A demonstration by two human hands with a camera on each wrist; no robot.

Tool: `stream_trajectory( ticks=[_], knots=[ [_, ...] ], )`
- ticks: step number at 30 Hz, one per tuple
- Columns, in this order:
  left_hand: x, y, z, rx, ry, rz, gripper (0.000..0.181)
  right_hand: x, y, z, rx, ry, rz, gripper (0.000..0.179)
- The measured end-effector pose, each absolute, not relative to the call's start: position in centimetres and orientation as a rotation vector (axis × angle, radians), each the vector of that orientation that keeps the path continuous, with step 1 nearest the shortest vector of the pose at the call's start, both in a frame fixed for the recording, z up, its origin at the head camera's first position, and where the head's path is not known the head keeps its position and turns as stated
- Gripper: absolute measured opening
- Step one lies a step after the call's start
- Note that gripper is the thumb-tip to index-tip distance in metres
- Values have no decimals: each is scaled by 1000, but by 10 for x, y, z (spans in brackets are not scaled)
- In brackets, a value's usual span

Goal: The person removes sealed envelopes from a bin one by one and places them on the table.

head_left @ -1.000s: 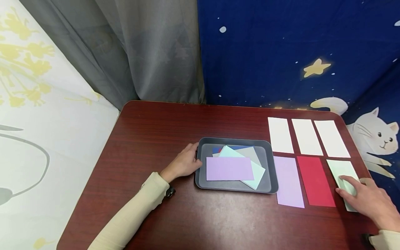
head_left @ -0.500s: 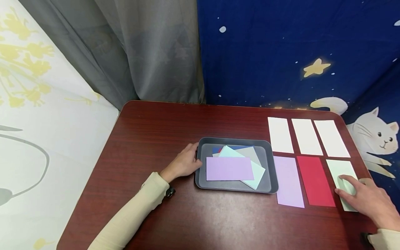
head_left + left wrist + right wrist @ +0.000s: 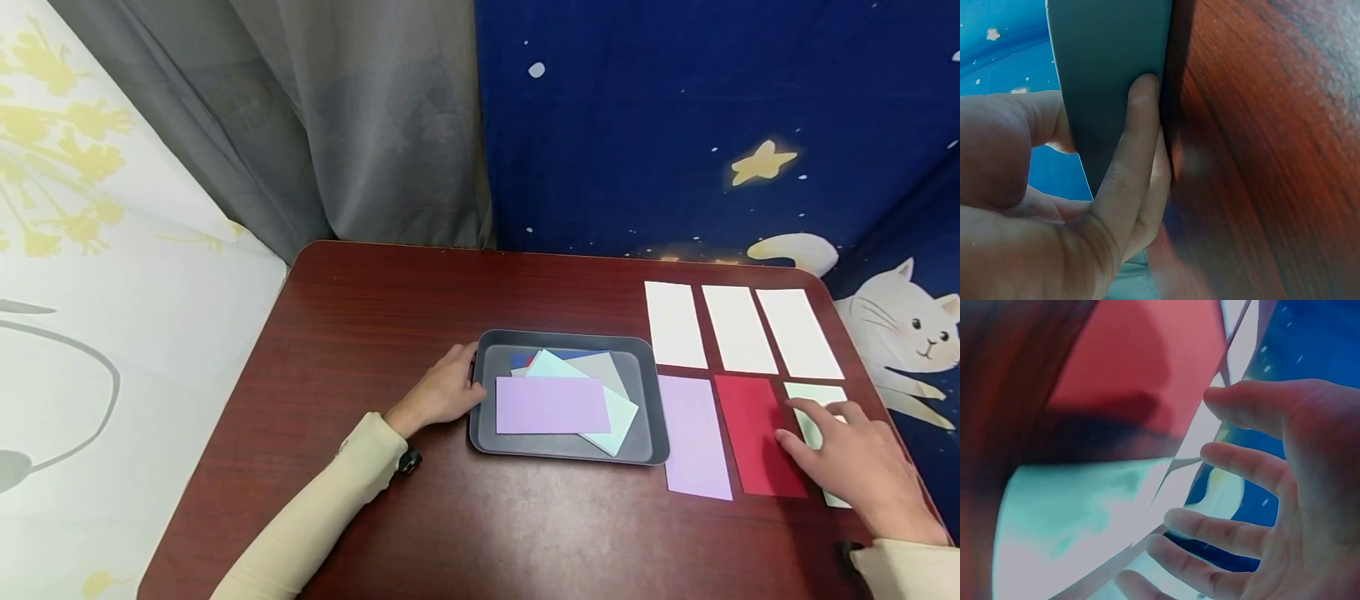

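My left hand (image 3: 442,387) grips the left end of a dark grey tray (image 3: 647,400). In the left wrist view, the thumb is over the rim and the fingers lie along the outer wall. Inside the tray, a lilac card (image 3: 551,406) lies on top of a mint card (image 3: 617,425), a light grey card (image 3: 606,368) and a blue card (image 3: 519,360). My right hand (image 3: 862,467) holds nothing, its fingers spread above a pale green card (image 3: 813,392). The thumb overlaps the edge of a red card (image 3: 753,433).
A lilac card (image 3: 696,437) lies beside the tray, left of the red one. Behind are three white cards in a row (image 3: 675,325). The brown table (image 3: 375,292) ends at curtains at the back, and its right edge runs close by the right hand.
My right hand has lifted off the pale green card and shifted left toward the red card, fingers straighter. The pale green card stays in place. The left hand and tray have not moved.
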State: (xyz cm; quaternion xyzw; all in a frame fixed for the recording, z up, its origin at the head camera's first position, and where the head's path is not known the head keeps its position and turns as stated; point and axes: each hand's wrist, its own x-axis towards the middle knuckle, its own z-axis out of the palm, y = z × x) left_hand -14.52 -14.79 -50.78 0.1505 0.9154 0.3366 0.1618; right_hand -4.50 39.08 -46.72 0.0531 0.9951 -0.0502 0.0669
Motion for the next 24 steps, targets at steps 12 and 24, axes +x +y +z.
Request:
stream_trajectory(
  ticks=[12,24],
  knots=[
    [-146,-147,-506,414,2592,975,84,-69,308,-458,-299,3182,-409,55],
    [-138,-141,-487,383,2604,932,80,-88,252,-458,-353,3070,-575,67]
  ],
)
